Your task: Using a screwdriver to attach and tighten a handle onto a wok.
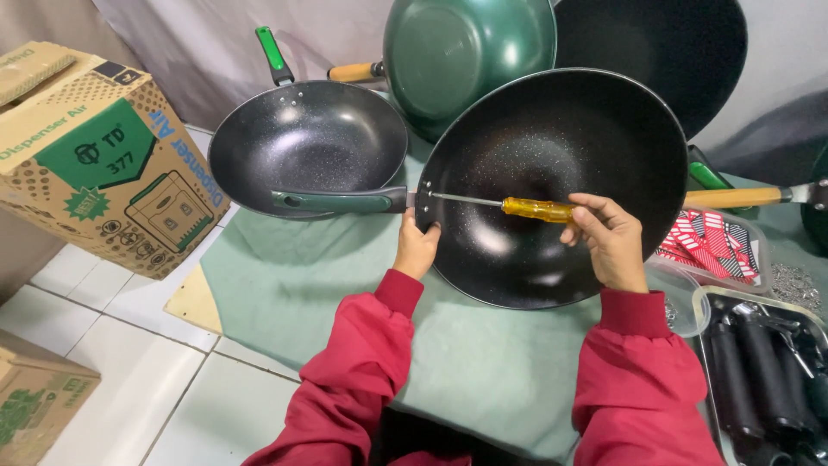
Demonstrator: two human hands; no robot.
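**Screwdriver on the wok handle joint**

You're holding a big black wok (552, 185) tilted up toward you, its speckled inside facing the camera. Your left hand (417, 248) is gripping the rim at about 9 o'clock on the wok, fingers curled shut around the edge right where the dark green handle (341, 202) is joining it. That handle is sticking out toward 9 o'clock, lying across the front of a second black wok (308, 145), which is sitting at about 10 o'clock from the one you're holding.

Your right hand (608, 239) is closed around the yellow grip of a screwdriver (504, 204). The shaft is pointing toward 9 o'clock across the inside of the wok, with the tip sitting at the handle bracket just above your left thumb.

Up at 12 o'clock a green wok (466, 52) with a wooden handle is leaning behind. Over at 3 o'clock a clear tub (720, 246) is holding red-and-white packets, and at 4 o'clock a metal tray (763, 380) is carrying black handles. A cardboard box (95, 155) is sitting at 9 o'clock on the tiled floor. Everything's resting on a green cloth (345, 285).
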